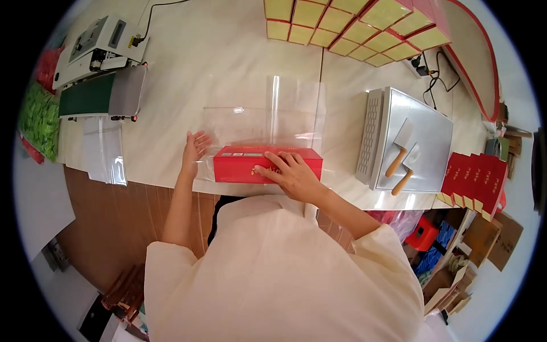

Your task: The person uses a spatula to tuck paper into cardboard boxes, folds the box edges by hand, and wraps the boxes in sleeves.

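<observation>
A long red box (233,174) with gold markings lies near the front edge of the table, directly before me. Clear plastic film (245,122) stretches over the table behind the box and past both its ends. My right hand (293,175) grips the box from above, fingers over its top and thumb against its front face. Beside the box's left end, my left hand (195,149) is raised with fingers apart, at the edge of the film. Whether it touches the film I cannot tell.
A metal hot plate (424,137) with two wooden-handled spatulas (401,149) stands to the right. Red boxes (476,179) lie beyond it. Yellow-ended boxes (353,28) are stacked at the back. A machine with a green belt (85,98) stands left, near clear sheets (105,151).
</observation>
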Available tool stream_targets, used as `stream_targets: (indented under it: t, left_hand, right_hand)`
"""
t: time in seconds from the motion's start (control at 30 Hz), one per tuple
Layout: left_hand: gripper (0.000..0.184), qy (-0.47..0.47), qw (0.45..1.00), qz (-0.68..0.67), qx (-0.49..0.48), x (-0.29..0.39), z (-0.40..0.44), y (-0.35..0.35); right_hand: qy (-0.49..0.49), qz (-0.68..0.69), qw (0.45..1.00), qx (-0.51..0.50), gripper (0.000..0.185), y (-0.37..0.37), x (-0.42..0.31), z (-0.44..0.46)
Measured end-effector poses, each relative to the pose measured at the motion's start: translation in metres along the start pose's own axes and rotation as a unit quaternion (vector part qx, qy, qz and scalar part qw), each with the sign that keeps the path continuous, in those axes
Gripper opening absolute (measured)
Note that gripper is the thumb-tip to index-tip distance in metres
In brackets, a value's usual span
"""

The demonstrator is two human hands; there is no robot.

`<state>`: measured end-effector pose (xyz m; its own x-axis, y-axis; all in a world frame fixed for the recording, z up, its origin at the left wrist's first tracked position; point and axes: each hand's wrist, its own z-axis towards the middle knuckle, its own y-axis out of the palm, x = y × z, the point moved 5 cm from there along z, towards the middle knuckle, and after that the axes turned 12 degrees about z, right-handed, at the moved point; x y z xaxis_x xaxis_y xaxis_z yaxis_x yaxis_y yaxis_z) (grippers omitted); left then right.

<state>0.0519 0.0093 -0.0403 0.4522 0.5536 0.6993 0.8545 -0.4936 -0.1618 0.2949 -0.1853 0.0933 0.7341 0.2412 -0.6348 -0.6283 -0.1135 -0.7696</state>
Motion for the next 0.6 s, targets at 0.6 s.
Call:
stream_targets:
  t: [0.6]
  left_hand:
    - [0.034, 0.066, 0.877, 0.414, -0.236, 0.095, 0.112, 0.121]
  right_hand:
    - [0.046, 0.057, 0.997, 0.025, 0.048, 0.026, 0.031, -0.021]
